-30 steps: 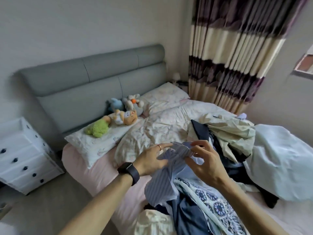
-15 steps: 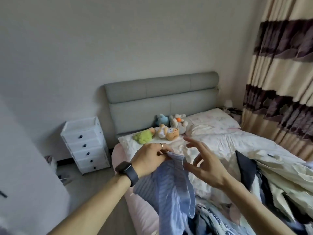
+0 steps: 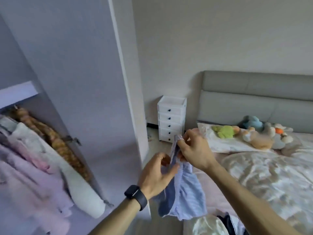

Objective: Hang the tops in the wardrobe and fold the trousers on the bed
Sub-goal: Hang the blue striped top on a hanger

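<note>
A light blue striped top [image 3: 184, 192] hangs in front of me, lifted clear of the bed [image 3: 271, 180]. My right hand [image 3: 194, 150] pinches its upper edge near the collar. Lower and to the left, my left hand [image 3: 155, 173], with a dark watch on the wrist, grips the fabric beside it. The open wardrobe [image 3: 71, 82] stands at the left with several hung garments [image 3: 33, 158] inside. A few clothes [image 3: 220, 224] show at the bottom edge of the bed.
A white drawer unit [image 3: 171, 118] stands on the floor between the wardrobe door and the grey headboard [image 3: 254, 99]. Soft toys [image 3: 254, 133] lie on a pillow at the head of the bed. A crumpled duvet [image 3: 271, 175] covers the mattress.
My view has swung left from the bed to the open wardrobe. Both hands have lifted the blue top off the pile and carried it left, and the right hand now pinches it.
</note>
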A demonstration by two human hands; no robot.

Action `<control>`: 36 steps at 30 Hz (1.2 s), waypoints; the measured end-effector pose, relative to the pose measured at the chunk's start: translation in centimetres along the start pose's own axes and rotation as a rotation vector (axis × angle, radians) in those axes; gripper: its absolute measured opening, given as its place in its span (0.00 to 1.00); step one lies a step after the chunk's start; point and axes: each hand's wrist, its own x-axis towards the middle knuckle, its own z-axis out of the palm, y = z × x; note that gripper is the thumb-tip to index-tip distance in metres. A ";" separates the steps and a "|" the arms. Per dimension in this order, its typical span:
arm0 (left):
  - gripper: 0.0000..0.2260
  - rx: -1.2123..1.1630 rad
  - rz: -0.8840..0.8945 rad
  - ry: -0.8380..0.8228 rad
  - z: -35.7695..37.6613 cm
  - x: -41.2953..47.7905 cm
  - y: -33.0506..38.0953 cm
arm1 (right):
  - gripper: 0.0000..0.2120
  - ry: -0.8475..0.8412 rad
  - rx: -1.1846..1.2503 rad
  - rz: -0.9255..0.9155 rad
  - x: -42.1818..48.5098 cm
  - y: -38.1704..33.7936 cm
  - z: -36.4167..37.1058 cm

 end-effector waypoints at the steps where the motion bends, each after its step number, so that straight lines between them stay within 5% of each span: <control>1: 0.17 0.077 -0.027 0.010 -1.0 -1.2 -1.2 | 0.10 -0.015 0.008 -0.018 -0.1 -1.1 1.5; 5: 0.11 0.325 -0.086 0.105 -6.5 -5.2 -6.8 | 0.10 -0.077 -0.003 -0.022 -1.1 -4.8 6.5; 9: 0.05 0.294 -0.213 0.131 -13.2 -8.6 -11.2 | 0.09 -0.201 0.007 0.032 -2.6 -7.3 11.1; 17: 0.07 0.594 -0.367 0.035 -26.7 -13.2 -17.2 | 0.10 -0.383 0.096 0.124 -2.9 -12.6 18.9; 23: 0.07 0.564 -0.481 0.106 -32.3 -17.0 -20.5 | 0.10 -0.446 0.172 0.135 -1.5 -15.5 24.3; 29: 0.06 0.668 -0.621 -0.031 -36.4 -20.8 -22.6 | 0.09 -0.487 0.170 0.121 1.3 -18.3 30.2; 33: 0.09 0.616 -0.785 0.173 -39.2 -23.6 -23.3 | 0.10 -0.544 0.100 0.086 3.7 -20.0 34.3; 36: 0.08 0.521 -0.843 0.291 -41.3 -24.9 -22.8 | 0.10 -0.476 -0.213 -0.188 5.7 -21.2 37.9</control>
